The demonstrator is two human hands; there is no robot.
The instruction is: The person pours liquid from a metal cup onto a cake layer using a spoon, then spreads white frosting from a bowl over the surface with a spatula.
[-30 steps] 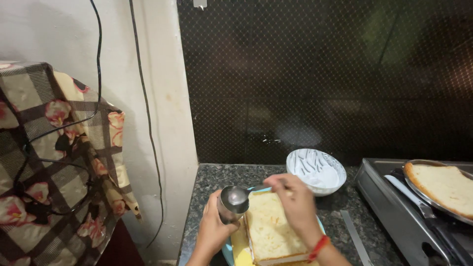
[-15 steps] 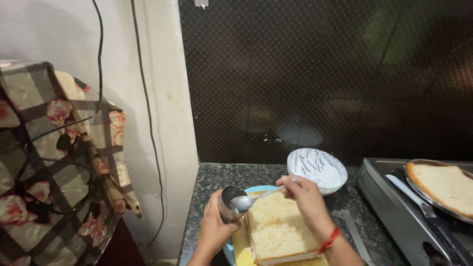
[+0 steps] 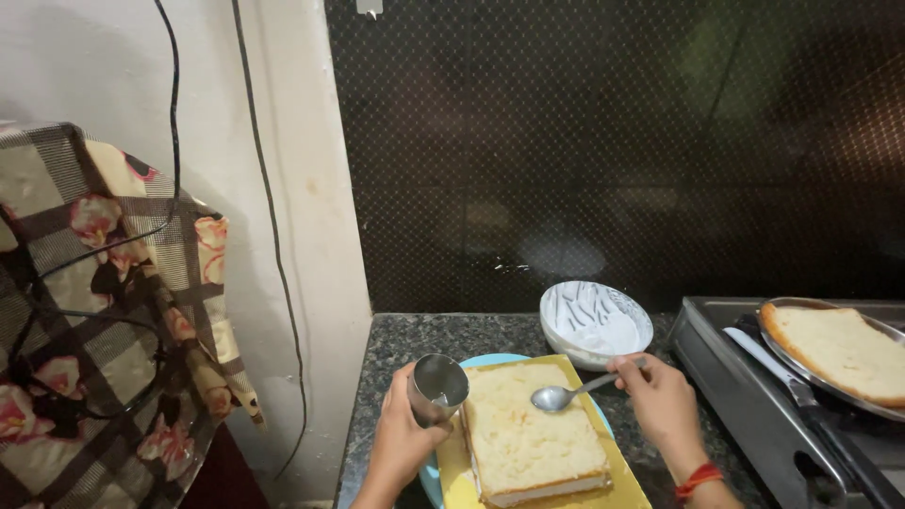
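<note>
Holding: the left hand (image 3: 401,435) wraps a small steel cup (image 3: 438,386) at the cake's left edge, low centre of the frame.
Spoon: the right hand (image 3: 663,401) pinches the handle of a spoon (image 3: 558,396), its bowl just over the rectangular sponge cake (image 3: 530,435).
Risk: the cup tilts toward the cake; tipped further, liquid could flood one corner or run onto the yellow board (image 3: 452,471).
Risk: the spoon could gouge the soft crumb.
Nearby: a white bowl of cream (image 3: 594,322) sits upper right on the surface (image 3: 396,339).
</note>
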